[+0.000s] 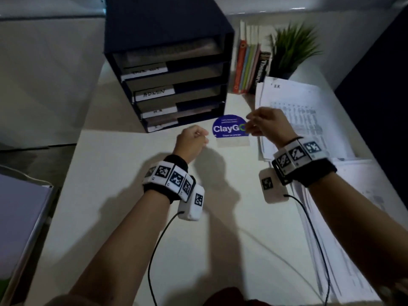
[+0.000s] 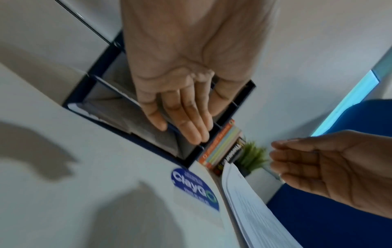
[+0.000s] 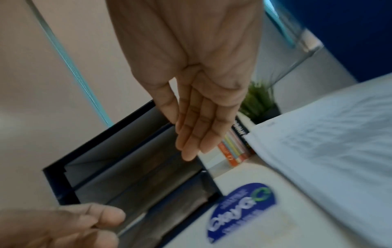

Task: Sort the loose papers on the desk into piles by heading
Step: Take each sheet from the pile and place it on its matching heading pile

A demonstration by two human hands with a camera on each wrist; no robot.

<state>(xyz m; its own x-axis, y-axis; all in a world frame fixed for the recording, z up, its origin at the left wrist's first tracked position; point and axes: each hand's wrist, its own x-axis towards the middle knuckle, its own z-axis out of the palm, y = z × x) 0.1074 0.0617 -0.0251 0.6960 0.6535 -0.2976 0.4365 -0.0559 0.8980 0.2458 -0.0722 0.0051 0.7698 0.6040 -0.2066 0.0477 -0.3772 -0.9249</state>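
At nine o'clock of the counter (image 1: 123, 217): a pale folder or binder (image 1: 19, 208), off the edge, out of the work. At eleven o'clock: a dark blue tray organiser (image 1: 174, 69), slots facing forward, white labels on the lips (one reads ADMIN, the rest too blurred to read), likely set there so that headings can be matched at a glance.

Centre, just short of the organiser: left hand (image 1: 191, 143) raised off the counter, empty, its grip slack; curled in the head view, fingers (image 2: 191, 120) fairly straight in the left wrist view, nothing between them. Probably idle, waiting to receive a sheet.

At twelve o'clock, flat on the counter: a round blue ClayGo sticker (image 1: 228, 128), no part of the sorting.

At one o'clock: right hand (image 1: 266, 123) hovering at the near left edge of the loose papers (image 1: 293, 120), grip likewise empty and relaxed, fingers (image 3: 197, 130) nearly straight. Seemingly poised to lift the top sheet.

Papers lying along the right edge, from one to five o'clock, still one fanned heap, unsorted; top sheet bears a small heading, not legible for sure.

Behind, at one o'clock: upright books (image 1: 248, 67) and a potted plant (image 1: 291, 49), against the wall.
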